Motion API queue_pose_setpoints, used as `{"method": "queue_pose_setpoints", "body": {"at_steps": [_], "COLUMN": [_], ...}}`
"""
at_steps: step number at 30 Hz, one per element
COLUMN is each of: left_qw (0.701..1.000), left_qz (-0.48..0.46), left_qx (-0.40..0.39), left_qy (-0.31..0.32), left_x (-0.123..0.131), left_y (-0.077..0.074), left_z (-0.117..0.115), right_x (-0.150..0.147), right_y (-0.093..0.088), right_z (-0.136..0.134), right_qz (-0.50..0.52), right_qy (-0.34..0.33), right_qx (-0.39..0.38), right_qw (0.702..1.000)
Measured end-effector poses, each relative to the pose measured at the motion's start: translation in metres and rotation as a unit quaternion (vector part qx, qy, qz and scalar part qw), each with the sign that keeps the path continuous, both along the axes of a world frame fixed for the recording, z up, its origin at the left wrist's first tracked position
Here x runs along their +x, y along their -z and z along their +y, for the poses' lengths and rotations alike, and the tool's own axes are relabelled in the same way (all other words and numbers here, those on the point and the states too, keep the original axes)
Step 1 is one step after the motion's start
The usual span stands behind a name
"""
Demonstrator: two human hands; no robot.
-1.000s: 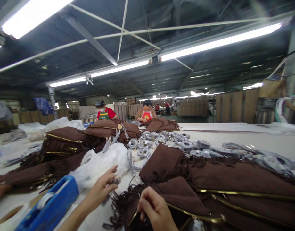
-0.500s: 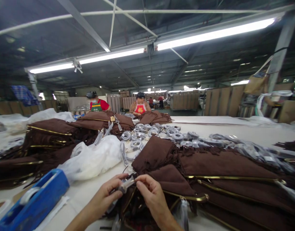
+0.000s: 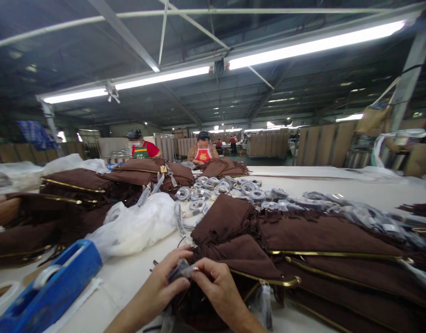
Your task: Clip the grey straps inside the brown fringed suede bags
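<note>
My left hand point(image 3: 166, 280) is curled around a small bundle wrapped in clear plastic point(image 3: 180, 269), with dark strap ends poking out beside the fingers. Thumb and forefinger of my right hand point(image 3: 218, 286) pinch the other end of that wrapping. Below both hands lies a brown fringed bag, mostly hidden by them. Close to my right hand, another brown bag point(image 3: 247, 259) shows a gold zipper along its edge. A plastic-wrapped strap point(image 3: 266, 303) hangs from that zipper's end.
A blue tape dispenser point(image 3: 56, 286) stands at left, near crumpled white plastic point(image 3: 139, 226). Brown bags point(image 3: 330, 236) are stacked at right; coiled wrapped straps point(image 3: 247, 188) lie behind. At the left edge a co-worker's hand point(image 3: 3, 210) holds a brown bag. Two people sit across the table.
My hands have shifted slightly, the right one bending further over the wrapping. A co-worker's hand has come into view at the left edge, lifting a brown bag.
</note>
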State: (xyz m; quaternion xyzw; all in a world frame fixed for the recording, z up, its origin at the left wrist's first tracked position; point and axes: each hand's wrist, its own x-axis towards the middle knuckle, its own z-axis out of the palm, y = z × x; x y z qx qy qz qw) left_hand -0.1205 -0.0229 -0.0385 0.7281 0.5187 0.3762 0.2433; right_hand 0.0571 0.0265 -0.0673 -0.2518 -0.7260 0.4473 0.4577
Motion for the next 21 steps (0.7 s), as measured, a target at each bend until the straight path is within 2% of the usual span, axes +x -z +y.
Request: {"method": "queue_pose_setpoints", "body": {"at_steps": [4,9,12,16,19,21], "left_qw": [0.996,0.988,0.976,0.945,0.936,0.949], "left_qz": [0.053,0.070,0.110,0.206,0.243,0.231], "left_qx": [0.077,0.136,0.188,0.254,0.255,0.216], "left_qy": [0.007,-0.013,-0.024,0.001,0.015,0.010], "left_x": [0.013,0.010,0.007,0.001,-0.008,-0.012], "left_y": [-0.005,-0.003,-0.002,0.001,0.003,0.000], "left_z": [-0.001,-0.002,-0.003,0.000,0.000,-0.002], "right_x": [0.001,0.005,0.005,0.004,0.003,0.002], "right_y": [-0.004,-0.012,-0.014,-0.008,-0.003,-0.003], "right_z": [0.001,0.000,-0.002,-0.001,0.002,0.003], "right_qz": [0.057,0.058,0.063,0.077,0.110,0.114], "right_qy": [-0.049,-0.075,-0.082,-0.079,-0.077,-0.080], "right_qx": [-0.083,-0.186,-0.203,-0.210,-0.251,-0.258], "right_qw": [0.994,0.978,0.974,0.971,0.959,0.956]}}
